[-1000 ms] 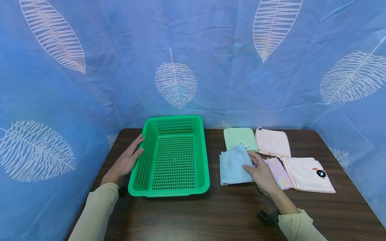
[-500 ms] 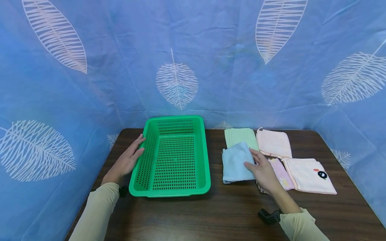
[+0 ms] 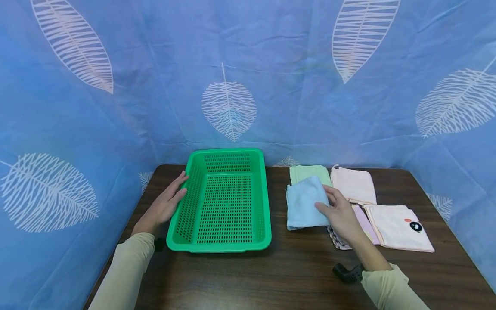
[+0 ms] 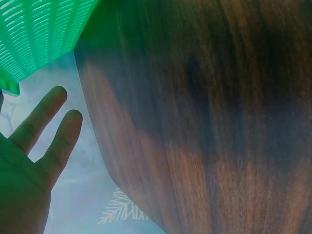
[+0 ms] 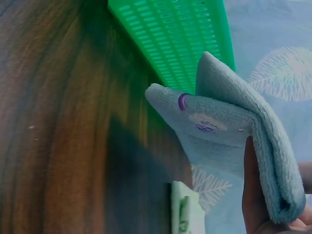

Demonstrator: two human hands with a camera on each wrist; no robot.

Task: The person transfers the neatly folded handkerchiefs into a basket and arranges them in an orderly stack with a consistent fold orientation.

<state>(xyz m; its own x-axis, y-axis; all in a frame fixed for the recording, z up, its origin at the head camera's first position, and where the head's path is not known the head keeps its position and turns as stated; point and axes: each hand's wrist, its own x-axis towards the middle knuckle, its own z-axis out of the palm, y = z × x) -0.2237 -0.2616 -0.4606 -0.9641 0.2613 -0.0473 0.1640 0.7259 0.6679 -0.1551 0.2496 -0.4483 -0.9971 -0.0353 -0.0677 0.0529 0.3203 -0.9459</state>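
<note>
In the head view my right hand (image 3: 342,215) pinches a folded light blue towel (image 3: 307,204) by its right edge, fingers beneath and thumb on top. The right wrist view shows that towel (image 5: 275,146) raised above the table, its layers spreading and purple stitching on its underside. My left hand (image 3: 162,206) rests with straight fingers against the left wall of a green plastic basket (image 3: 218,247). Nothing lies in the basket. Below the right hand are a lilac towel (image 3: 365,224) and a dark-patterned one (image 3: 338,239), both partly hidden.
Behind the blue towel lies a folded green towel (image 3: 310,172), partly covered from view. A pale pink towel (image 3: 353,185) is to its right, and a cream towel with a face (image 3: 399,226) lies nearer. A leaf-print blue cloth (image 3: 271,107) hangs behind the dark wooden table (image 3: 240,280).
My right hand has lifted the blue towel upward off the table, uncovering more of the dark-patterned towel. The left hand stays at the basket. The head view has shifted slightly.
</note>
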